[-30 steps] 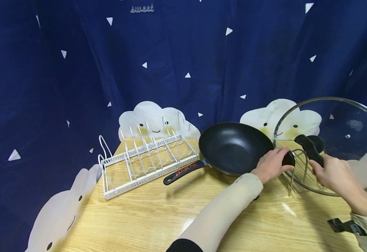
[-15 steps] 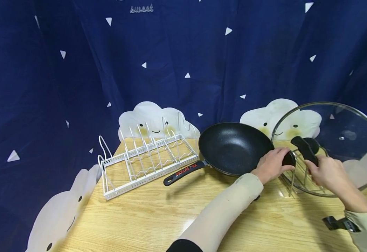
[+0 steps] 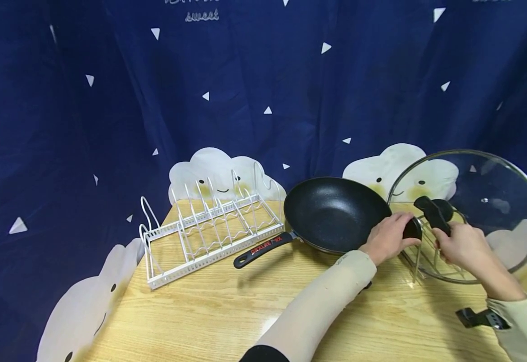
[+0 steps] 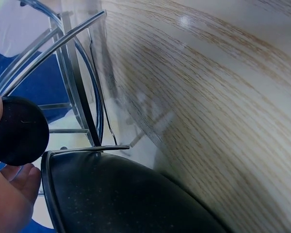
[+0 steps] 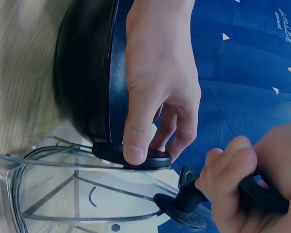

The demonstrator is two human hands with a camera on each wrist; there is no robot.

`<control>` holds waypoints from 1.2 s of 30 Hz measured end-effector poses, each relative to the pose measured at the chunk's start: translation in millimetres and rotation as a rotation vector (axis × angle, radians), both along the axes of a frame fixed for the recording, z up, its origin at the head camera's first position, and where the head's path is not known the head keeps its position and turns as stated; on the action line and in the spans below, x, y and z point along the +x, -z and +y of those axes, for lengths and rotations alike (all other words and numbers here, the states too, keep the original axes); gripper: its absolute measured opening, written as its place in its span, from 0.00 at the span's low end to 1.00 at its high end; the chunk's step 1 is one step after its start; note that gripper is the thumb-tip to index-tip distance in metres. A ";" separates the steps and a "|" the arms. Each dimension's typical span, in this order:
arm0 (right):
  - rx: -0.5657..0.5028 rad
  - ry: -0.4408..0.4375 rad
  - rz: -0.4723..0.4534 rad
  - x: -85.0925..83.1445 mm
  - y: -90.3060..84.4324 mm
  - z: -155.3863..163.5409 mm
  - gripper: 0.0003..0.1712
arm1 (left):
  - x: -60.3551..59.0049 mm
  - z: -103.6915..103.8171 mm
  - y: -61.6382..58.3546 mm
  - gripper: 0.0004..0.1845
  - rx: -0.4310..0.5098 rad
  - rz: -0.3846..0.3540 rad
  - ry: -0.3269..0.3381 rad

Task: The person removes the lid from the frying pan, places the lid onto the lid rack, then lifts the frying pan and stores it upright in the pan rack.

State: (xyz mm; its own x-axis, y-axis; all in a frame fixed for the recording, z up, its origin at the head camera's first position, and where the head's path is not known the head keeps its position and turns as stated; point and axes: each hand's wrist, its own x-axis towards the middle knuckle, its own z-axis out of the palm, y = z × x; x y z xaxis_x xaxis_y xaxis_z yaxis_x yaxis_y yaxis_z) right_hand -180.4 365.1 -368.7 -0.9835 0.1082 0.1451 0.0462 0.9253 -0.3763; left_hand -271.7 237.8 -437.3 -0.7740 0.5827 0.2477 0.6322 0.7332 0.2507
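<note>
Glass lid (image 3: 494, 201) lowered – right grip (image 3: 455, 244) holding.

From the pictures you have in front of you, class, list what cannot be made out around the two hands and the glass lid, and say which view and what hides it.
1. Head view: the foot of the wire stand is blurred behind the glass lid.
2. Head view: the left hand covers most of the round black knob.
3. Right wrist view: the right hand hides the lid handle beyond its base.
4. Left wrist view: the pan is cut off by the bottom edge.
</note>
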 end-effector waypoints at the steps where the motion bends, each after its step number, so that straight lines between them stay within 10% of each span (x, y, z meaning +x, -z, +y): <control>1: -0.006 0.004 -0.005 -0.1 -0.1 -1.0 0.27 | 0.0 -0.1 0.4 0.35 0.002 0.001 0.001; 36: -0.261 -0.013 -0.163 4.1 -7.7 -6.5 0.29 | -1.1 2.2 2.3 0.35 0.018 -0.019 -0.004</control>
